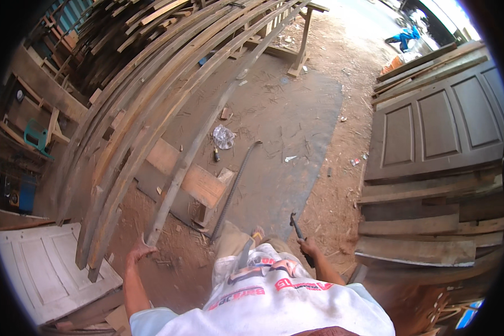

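My left hand (141, 247) is at the near end of a long grey wooden beam (193, 151), closed around its end. The beam runs away from me toward the far supports, beside several other long beams (145, 129). In my right hand (308, 247) is a hammer (294, 223), gripped by its dark handle with the head pointing away from me. Its exact head shape is too small to tell. A ribbed metal bar with a hooked end (238, 187) slants between my hands, its lower end near my leg.
Brown boards (204, 185) lie under the beams, near a crumpled clear plastic bag (223, 137). A wooden trestle (301, 50) stands at the far end. Panelled dark doors (431, 123) and stacked planks (414, 252) line the right. A white door (53, 269) lies at lower left.
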### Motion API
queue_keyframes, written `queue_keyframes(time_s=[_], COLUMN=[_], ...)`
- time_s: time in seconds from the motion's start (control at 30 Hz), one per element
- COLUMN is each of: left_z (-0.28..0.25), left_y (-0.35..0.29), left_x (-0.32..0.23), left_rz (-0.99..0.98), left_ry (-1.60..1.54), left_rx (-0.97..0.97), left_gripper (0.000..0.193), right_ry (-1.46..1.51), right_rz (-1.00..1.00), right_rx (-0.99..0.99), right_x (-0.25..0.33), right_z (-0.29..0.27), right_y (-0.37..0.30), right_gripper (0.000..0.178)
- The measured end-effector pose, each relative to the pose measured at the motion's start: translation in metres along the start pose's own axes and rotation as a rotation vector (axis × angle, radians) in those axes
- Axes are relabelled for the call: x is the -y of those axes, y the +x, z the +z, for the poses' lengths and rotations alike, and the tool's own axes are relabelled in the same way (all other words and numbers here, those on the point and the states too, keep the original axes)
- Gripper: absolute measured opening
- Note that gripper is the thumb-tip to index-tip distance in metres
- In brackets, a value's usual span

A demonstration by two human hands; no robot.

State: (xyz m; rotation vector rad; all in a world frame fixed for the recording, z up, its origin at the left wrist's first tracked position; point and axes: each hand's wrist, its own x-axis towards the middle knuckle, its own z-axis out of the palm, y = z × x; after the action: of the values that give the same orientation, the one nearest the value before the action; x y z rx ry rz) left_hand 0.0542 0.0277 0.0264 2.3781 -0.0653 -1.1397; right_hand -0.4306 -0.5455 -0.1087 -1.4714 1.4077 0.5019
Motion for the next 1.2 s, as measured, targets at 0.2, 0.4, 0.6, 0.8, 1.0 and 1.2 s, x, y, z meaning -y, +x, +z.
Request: queue_keyframes(time_s=[0.2,0.4,0.6,0.8,1.0,1.2], left_z=[-0.007,0.013,0.004,0.005,0.004,0.019], left_y=[-0.017,-0.023,-0.045,-0.046,-0.043,-0.036], left_x=[-0.034,0.008,-0.084,-0.064,-0.085,-0.085], left_rz=[0.008,0.118,0.123,0.022,-0.039,-0.07], left_ry=[-0.401,-0.517,0.154,0.09,0.048,-0.016], left_rx=[-0.054,-0.279,-0.526,-0.397,-0.43,-0.528], left_gripper=[0.1,0.085,0.053,0.062,0.073,0.072], right_ry=[-0.044,-0.298,-0.31,0.465,0.568,0.451], right_rz=[0.037,0.078,0.07,0.127,-0.533,-0.838], right_rx=[-0.012,0.02,0.172,0.428,0.51,0.544], right_x=[0.037,0.054,0.055,0.176,0.371,0.474], right_z=[-0.013,-0.02,-0.029,-0.057,-0.042,-0.047], right_y=[0.001,-0.022,-0.021,0.016,-0.079,-0.156], right_gripper=[0.039,0.035,0.035,0.038,0.042,0.053])
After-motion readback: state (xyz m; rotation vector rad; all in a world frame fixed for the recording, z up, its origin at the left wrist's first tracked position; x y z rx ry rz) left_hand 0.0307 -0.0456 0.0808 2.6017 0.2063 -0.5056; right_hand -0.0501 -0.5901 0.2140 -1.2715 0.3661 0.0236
